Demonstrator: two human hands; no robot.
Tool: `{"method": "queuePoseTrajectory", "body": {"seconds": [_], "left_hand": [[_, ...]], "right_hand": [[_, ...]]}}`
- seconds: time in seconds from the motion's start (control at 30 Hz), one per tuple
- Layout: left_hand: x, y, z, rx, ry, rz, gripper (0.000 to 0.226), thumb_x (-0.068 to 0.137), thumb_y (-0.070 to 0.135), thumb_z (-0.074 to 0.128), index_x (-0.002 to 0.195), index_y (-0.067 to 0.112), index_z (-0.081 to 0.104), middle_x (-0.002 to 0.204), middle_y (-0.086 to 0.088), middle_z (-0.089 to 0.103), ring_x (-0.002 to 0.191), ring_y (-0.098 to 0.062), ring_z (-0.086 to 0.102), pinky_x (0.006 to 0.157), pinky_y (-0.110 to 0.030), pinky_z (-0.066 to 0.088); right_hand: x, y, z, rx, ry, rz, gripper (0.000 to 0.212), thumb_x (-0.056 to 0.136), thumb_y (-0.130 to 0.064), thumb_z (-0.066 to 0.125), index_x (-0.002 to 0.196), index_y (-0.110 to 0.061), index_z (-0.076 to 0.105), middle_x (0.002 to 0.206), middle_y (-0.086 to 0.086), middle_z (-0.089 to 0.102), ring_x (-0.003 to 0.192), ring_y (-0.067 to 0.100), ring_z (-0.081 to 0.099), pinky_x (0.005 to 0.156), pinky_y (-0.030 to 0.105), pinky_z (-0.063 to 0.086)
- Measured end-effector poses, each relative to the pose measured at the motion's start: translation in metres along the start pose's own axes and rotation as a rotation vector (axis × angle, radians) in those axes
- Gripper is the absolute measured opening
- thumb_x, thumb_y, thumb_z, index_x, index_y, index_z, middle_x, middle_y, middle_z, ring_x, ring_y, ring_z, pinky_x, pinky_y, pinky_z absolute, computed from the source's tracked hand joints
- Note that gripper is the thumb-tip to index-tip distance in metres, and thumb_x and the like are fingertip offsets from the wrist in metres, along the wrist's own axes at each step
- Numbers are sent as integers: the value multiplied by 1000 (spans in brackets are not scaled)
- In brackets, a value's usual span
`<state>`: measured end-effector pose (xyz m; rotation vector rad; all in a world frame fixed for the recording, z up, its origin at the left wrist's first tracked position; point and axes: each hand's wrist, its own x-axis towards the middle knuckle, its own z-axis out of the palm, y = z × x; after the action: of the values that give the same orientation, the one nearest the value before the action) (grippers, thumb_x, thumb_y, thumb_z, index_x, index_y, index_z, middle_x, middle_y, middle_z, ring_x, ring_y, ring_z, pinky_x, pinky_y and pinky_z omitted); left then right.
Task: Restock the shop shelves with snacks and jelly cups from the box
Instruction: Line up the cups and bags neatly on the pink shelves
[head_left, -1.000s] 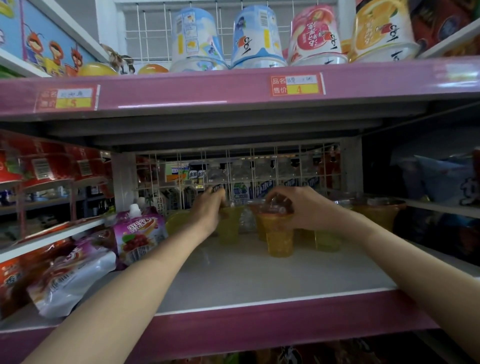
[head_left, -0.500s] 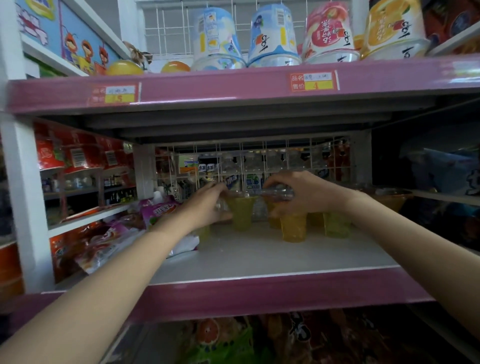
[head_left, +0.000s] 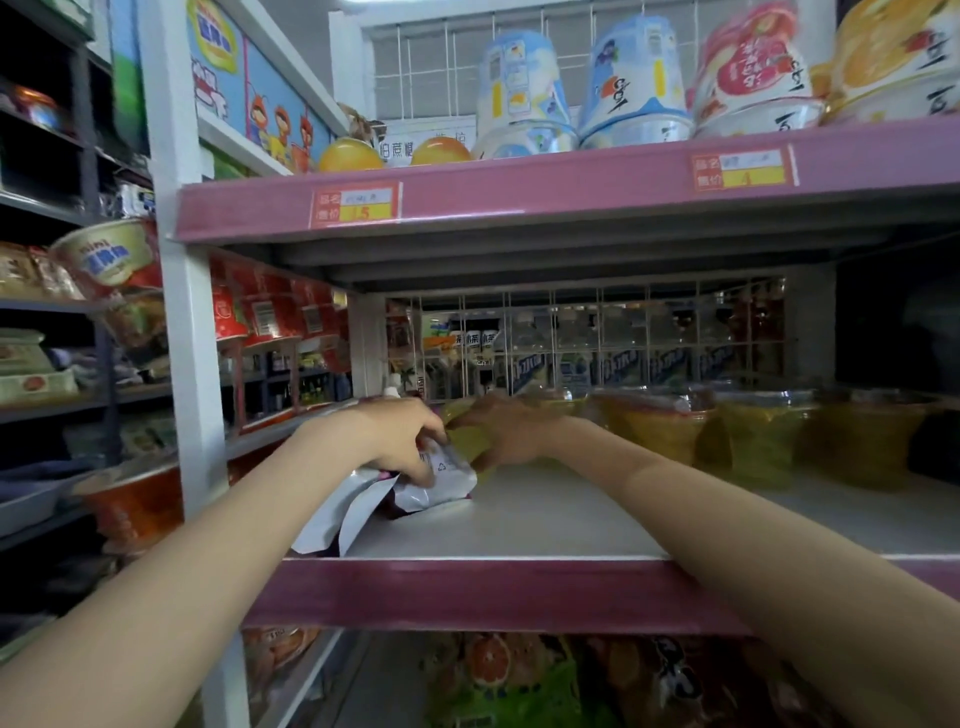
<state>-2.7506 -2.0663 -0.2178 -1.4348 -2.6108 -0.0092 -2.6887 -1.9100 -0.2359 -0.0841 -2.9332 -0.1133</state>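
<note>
Far left, on the next rack, a tilted noodle bowl has "mini" written on its side. Red noodle cups sit behind the white post.

On the pink edge of the top shelf, a red and yellow price tag reads "1.5". Above it stand big upside-down tubs, blue, then red, then orange. Further right a second price tag shows a "4".

On the middle shelf, the left hand is curled down over a silver and purple snack pouch. Its fingertips press on the top of the pouch, which lies flat at the left end of the shelf and pokes out past the front edge. The pouch has a small triangle recycling mark on it; the other writing is too small to read.

Just beside it, the right hand reaches to the back, with its fingers spread around a yellow jelly cup. The hand is blurry, so I cannot tell how tight it holds.

To the right, more jelly cups, yellow and green, stand in a row along the back of the shelf.
</note>
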Motion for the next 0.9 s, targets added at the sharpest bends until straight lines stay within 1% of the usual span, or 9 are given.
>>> {"method": "queuePoseTrajectory", "body": {"seconds": [0.1, 0.2, 0.33, 0.4, 0.47, 0.53, 0.67, 0.83, 0.9], "left_hand": [[2, -2, -1, -24, 4, -13, 50, 76, 30, 72, 123, 25, 55, 109, 7, 52, 97, -15, 54, 87, -30, 47], [1, -2, -1, -50, 7, -23, 52, 76, 30, 73, 124, 24, 55, 111, 6, 52, 98, -13, 51, 90, -29, 46], [1, 0, 0, -86, 0, -36, 53, 75, 28, 74, 124, 23, 55, 110, 8, 50, 97, -13, 51, 84, -25, 44], [0, 2, -1, -85, 4, -44, 55, 76, 24, 74, 126, 21, 53, 113, 6, 50, 98, -14, 51, 84, -27, 45], [-2, 7, -1, -70, 2, -53, 56, 77, 22, 74, 128, 19, 52, 121, 2, 52, 97, -16, 52, 84, -28, 46], [-4, 9, 0, -51, 6, -57, 56, 77, 22, 73, 128, 19, 52, 125, 0, 53, 96, -17, 52, 83, -29, 46], [-5, 8, 1, -63, 3, -60, 54, 78, 23, 73, 128, 18, 52, 125, -1, 52, 104, -20, 55, 88, -32, 47], [-2, 1, 1, -74, 0, -55, 55, 76, 23, 74, 127, 17, 53, 122, 0, 52, 104, -18, 53, 84, -28, 46], [-1, 1, 1, -83, 4, -50, 54, 77, 22, 74, 126, 17, 53, 115, 2, 54, 96, -15, 52, 75, -25, 42]], "right_hand": [[7, 0, 13, 68, 82, -11, 45, 87, -24, 63, 131, -21, 53, 148, 7, 31, 140, 22, 17, 111, 40, 26], [0, 0, 16, 135, 206, -51, 28, 83, -14, 66, 112, -14, 68, 137, 12, 41, 133, 24, 29, 104, 28, 31], [-32, 14, 2, 107, 133, -81, 32, 82, -8, 61, 110, -23, 65, 125, 6, 43, 121, 21, 38, 99, 29, 35], [-49, 19, -8, 102, 36, -80, 28, 82, -19, 66, 109, -27, 62, 118, 1, 39, 112, 14, 35, 100, 33, 34], [-50, 15, -16, 55, 79, -31, 31, 84, -28, 66, 113, -22, 58, 121, 4, 42, 113, 16, 35, 100, 35, 34], [-38, 8, -16, 40, 163, 35, 46, 85, -31, 66, 125, -16, 49, 131, 10, 44, 125, 25, 36, 101, 37, 36], [-10, -1, 1, 1, 27, 163, 80, 80, -32, 69, 145, -26, 24, 146, 11, 32, 131, 34, 37, 105, 45, 37], [-39, 5, -10, 253, 219, 140, 72, 69, -15, 78, 129, -19, 37, 122, 9, 40, 110, 26, 44, 76, 28, 43], [-59, 10, -16, 337, 371, 138, 72, 65, -13, 82, 122, -13, 39, 112, 6, 40, 106, 23, 41, 77, 25, 41]]}}
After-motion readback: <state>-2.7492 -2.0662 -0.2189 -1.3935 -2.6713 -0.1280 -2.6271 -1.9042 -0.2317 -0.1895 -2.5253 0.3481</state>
